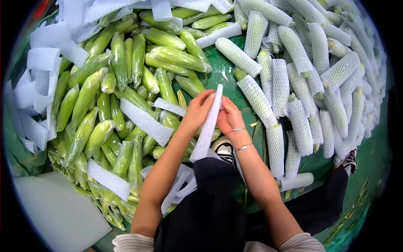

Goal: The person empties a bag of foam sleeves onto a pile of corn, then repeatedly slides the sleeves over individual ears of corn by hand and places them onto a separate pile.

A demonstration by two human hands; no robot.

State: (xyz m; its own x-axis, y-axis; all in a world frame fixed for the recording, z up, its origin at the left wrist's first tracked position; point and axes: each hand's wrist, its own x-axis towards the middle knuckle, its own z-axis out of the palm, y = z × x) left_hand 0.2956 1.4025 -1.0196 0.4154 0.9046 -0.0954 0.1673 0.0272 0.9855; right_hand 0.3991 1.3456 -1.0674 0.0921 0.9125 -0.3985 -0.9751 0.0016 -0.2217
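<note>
A flat white foam net sleeve (208, 124) is held upright between my two hands, its lower end hanging over my dark trouser leg. My left hand (200, 110) pinches its upper part from the left. From the right, my right hand (229, 116) closes its fingers on the same end; two thin bangles circle that wrist. Left of my hands lies a big heap of green corn cobs (90, 90) in clear film. On the right, many cobs in white foam net sleeves (280, 86) lie piled. Whether the held sleeve's mouth is parted cannot be made out.
Loose flat foam sleeves (44, 59) lie at the upper left, with others (147, 122) on the corn heap. A pale grey board (58, 210) is at the lower left. Green sheeting (228, 86) covers the floor. My shoes (223, 149) stand beside the piles.
</note>
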